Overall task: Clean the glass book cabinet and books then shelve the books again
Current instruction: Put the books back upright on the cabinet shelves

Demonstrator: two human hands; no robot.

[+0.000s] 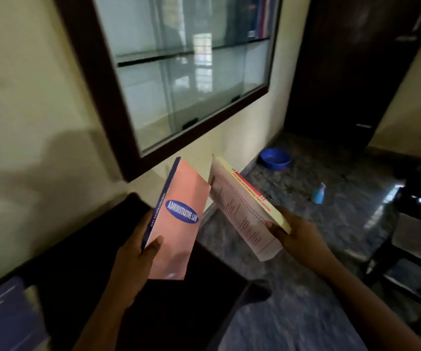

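My left hand [134, 252] grips a pink book [179, 231] titled "Administrative Law" by its blue spine, thumb on the cover. My right hand [294, 236] holds a pale yellow book [244, 209] on criminal procedure by its lower corner, tilted with its back cover facing me. Both books are held below the glass book cabinet [179, 72], which is set in the wall with a dark wooden frame [108, 102]. Its two lower glass shelves hold nothing. Some book spines [263, 16] show at the cabinet's top right.
A dark table [82, 269] stands below my left hand, with a bluish book [4, 317] at its near left. On the granite floor lie a blue bowl [275, 158] and a light blue spray bottle [318, 193]. A dark door [351, 67] is right; a chair [412, 249] stands near right.
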